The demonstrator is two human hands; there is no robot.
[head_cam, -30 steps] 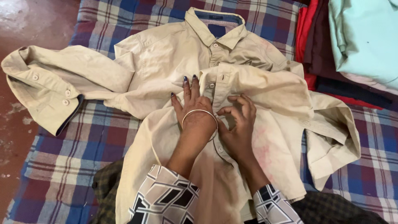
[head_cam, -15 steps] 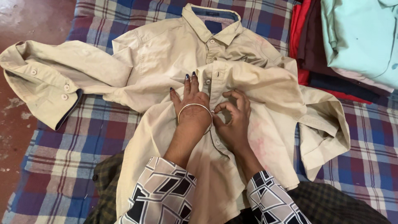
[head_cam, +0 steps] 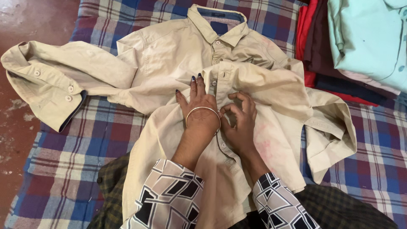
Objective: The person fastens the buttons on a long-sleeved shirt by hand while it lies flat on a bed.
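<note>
We are pinching the button strip of the beige shirt [head_cam: 254, 85] between the curled fingertips [head_cam: 237, 104] of our right hand [head_cam: 242, 123], while our left hand [head_cam: 199, 108] is lying flat, fingers together, pressing the cloth just beside it. To button cleanly, we judge we should be keeping the left palm steady so both front edges are lining up. The shirt is lying spread on the checked blanket [head_cam: 85, 140], one sleeve [head_cam: 55, 80] stretching left, folded clothes [head_cam: 364, 38] stacked at the upper right.
</note>
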